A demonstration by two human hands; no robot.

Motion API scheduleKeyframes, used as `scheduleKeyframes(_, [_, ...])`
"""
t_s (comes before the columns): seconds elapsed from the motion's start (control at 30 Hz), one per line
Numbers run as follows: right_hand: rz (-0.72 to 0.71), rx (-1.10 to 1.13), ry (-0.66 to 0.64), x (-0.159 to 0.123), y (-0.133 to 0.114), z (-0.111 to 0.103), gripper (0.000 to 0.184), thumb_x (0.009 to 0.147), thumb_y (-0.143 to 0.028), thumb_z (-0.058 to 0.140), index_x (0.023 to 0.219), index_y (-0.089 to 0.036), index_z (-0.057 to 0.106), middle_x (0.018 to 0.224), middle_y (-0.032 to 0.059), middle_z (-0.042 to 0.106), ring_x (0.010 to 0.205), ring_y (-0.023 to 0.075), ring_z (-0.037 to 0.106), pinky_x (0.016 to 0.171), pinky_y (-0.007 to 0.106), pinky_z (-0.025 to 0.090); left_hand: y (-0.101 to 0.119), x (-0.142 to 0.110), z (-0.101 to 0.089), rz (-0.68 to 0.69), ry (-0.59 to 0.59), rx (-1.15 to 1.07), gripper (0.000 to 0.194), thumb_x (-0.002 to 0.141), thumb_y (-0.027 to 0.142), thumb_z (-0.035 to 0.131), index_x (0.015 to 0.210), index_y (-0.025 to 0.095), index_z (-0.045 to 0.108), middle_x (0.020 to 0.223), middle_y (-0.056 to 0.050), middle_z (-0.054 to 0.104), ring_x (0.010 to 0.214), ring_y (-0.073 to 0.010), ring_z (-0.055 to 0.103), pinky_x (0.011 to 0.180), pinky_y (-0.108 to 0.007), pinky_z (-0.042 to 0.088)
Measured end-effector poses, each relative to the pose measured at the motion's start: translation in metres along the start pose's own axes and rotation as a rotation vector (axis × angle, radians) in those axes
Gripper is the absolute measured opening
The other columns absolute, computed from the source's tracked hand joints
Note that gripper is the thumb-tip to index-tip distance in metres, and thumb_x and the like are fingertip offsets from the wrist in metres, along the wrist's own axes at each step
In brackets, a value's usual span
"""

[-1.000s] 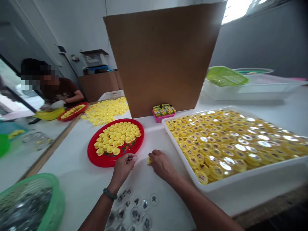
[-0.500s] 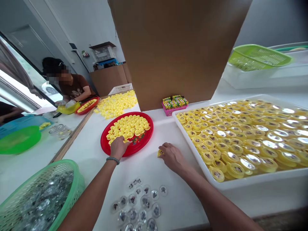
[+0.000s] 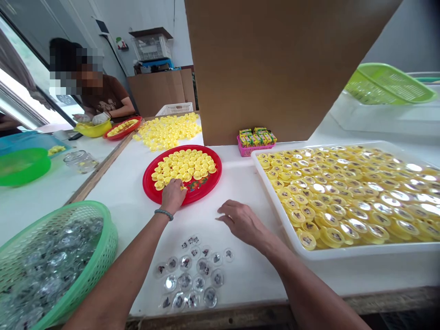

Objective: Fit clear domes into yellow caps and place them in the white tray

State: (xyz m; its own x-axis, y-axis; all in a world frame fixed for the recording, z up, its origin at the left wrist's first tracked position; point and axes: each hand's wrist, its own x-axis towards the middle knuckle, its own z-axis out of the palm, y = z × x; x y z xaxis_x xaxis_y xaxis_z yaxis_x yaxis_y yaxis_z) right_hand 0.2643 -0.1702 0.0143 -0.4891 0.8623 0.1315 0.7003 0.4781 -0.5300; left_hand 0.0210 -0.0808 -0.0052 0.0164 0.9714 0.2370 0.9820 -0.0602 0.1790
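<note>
My left hand [image 3: 173,195] reaches over the near edge of a red round tray [image 3: 147,183], its fingers closed on a small yellow plastic piece [image 3: 183,188]. Many similar yellow pieces [image 3: 185,165] cover most of that tray. My right hand [image 3: 242,222] is just above the white table, with thumb and forefinger apart and nothing visible between them. Closer to me, between my forearms, lie several clear round caps with dark printed figures [image 3: 199,283]. Right of my right hand, a white tray [image 3: 280,215] holds many yellow discs with clear printed tops [image 3: 330,208].
A green mesh basket [image 3: 109,229] of clear caps stands at left. Behind are a pink basket [image 3: 245,150] of small boxes, a cardboard panel [image 3: 268,68] and a yellow pile [image 3: 168,130]. A co-worker [image 3: 110,96] sits at far left beside a glass jar [image 3: 80,161].
The yellow disc that was in my right hand no longer shows there, and those fingers have parted. My left hand stays at the red tray. The whole view has shifted.
</note>
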Motion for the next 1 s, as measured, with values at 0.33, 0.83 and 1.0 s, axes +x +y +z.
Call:
scheduleKeyframes(0.33, [-0.05,-0.244,-0.573,-0.016,-0.024,0.007,0.03,0.064,-0.024,0.079,0.091,-0.018,0.068,0.092,0.0091,0.068,0.082,0.023,0.064,0.064,0.027,0.043,0.001,0.003,-0.004,-0.034,-0.047,0.003,0.023,0.08,0.025,0.059,0.1,0.014,0.057,0.095,-0.012,0.058,0.087,-0.0281,0.057,0.071,-0.033,0.045])
scheduleKeyframes(0.83, [0.1,0.28,-0.205,-0.003,0.0,0.006,0.008,0.076,-0.014,0.063,0.082,-0.017,0.068,0.07,-0.0005,0.066,0.064,0.0102,0.058,0.059,0.019,0.039,0.061,-0.076,-0.015,0.167,-0.113,-0.339,0.008,0.077,0.02,0.065,0.082,0.018,0.059,0.083,-0.004,0.058,0.078,-0.0214,0.056,0.071,-0.029,0.042])
scheduleKeyframes(1.0, [0.136,0.498,0.025,0.001,0.0,0.006,0.009,0.078,-0.024,0.062,0.079,-0.017,0.067,0.065,-0.0014,0.064,0.058,0.0098,0.055,0.054,0.019,0.039,0.061,-0.088,0.0,0.144,-0.182,-0.402,0.01,0.078,0.019,0.064,0.088,0.018,0.061,0.088,-0.006,0.059,0.083,-0.0228,0.056,0.072,-0.031,0.043])
